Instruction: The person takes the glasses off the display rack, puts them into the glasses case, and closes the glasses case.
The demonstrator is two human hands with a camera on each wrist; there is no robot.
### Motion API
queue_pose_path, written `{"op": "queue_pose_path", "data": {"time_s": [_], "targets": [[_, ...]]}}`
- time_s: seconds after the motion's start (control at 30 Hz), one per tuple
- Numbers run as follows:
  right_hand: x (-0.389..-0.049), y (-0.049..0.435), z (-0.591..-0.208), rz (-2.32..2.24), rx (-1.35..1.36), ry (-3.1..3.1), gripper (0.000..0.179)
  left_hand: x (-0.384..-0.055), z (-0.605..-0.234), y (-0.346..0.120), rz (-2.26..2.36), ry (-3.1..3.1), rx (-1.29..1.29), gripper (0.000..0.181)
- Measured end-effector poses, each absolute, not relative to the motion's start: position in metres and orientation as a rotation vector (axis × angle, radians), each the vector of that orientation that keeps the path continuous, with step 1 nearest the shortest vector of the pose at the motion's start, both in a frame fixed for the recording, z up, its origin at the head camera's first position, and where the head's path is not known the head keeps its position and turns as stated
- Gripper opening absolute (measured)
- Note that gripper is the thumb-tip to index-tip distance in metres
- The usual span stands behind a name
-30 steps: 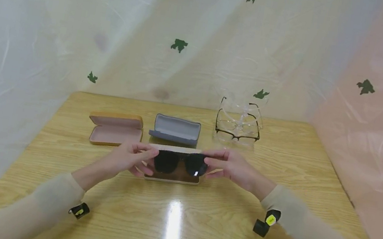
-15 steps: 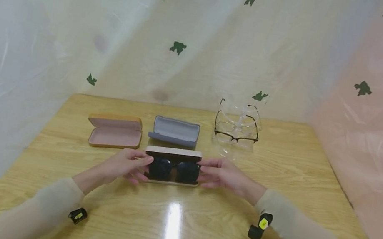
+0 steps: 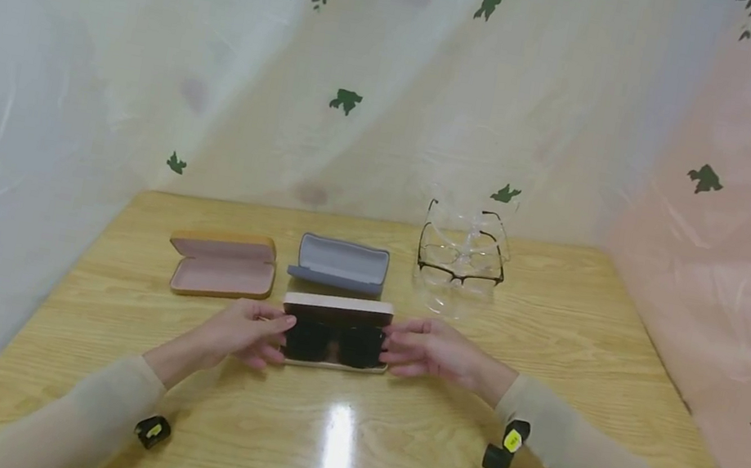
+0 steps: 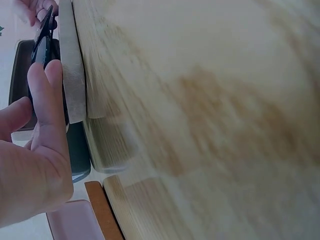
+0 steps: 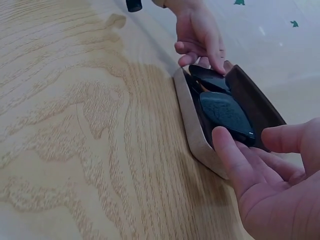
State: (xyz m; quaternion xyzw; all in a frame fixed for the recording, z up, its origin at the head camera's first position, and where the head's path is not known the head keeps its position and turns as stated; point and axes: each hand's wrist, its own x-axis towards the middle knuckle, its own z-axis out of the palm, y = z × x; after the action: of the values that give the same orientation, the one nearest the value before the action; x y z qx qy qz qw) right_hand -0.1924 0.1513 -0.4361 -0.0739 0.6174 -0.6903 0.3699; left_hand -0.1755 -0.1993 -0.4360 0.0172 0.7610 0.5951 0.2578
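Observation:
A pair of dark sunglasses lies in an open case with a pale outside and dark brown lining, its lid raised at the back. My left hand holds the left end of the sunglasses, thumb on top and fingers by the case's side. My right hand is at the other end; in the right wrist view its thumb and forefinger lie on either side of the near lens. From the left wrist view, the sunglasses appear edge-on beyond the left fingertips.
Behind stand an open grey-blue glasses case and, to its left, an open orange-brown case with pink lining. At the back right, eyeglasses sit on a clear stand. A leaf-printed curtain encloses the wooden table.
The sunglasses have gone down from above the case into it, both hands lowering with them. The view has tilted slightly up.

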Motion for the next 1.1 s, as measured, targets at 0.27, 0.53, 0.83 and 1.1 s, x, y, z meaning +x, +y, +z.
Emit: {"op": "queue_pose_path", "data": {"time_s": [0.27,0.53,0.83,1.1], "targets": [[-0.194,0.153,-0.434,-1.775,-0.162,1.571,0.046,-0.178,-0.436,-0.198,1.593,2.081,0.019,0.058],[-0.199,0.157,-0.436,-1.774,-0.188,1.552,0.046,-0.18,-0.434,-0.201,1.591,2.066,0.032,0.054],[-0.199,0.163,-0.438,-1.752,-0.204,1.577,0.048,-0.178,-0.429,-0.204,1.568,2.058,0.077,0.054],[-0.198,0.164,-0.438,-1.744,-0.208,1.576,0.049,-0.176,-0.426,-0.206,1.553,2.05,0.098,0.051]]}}
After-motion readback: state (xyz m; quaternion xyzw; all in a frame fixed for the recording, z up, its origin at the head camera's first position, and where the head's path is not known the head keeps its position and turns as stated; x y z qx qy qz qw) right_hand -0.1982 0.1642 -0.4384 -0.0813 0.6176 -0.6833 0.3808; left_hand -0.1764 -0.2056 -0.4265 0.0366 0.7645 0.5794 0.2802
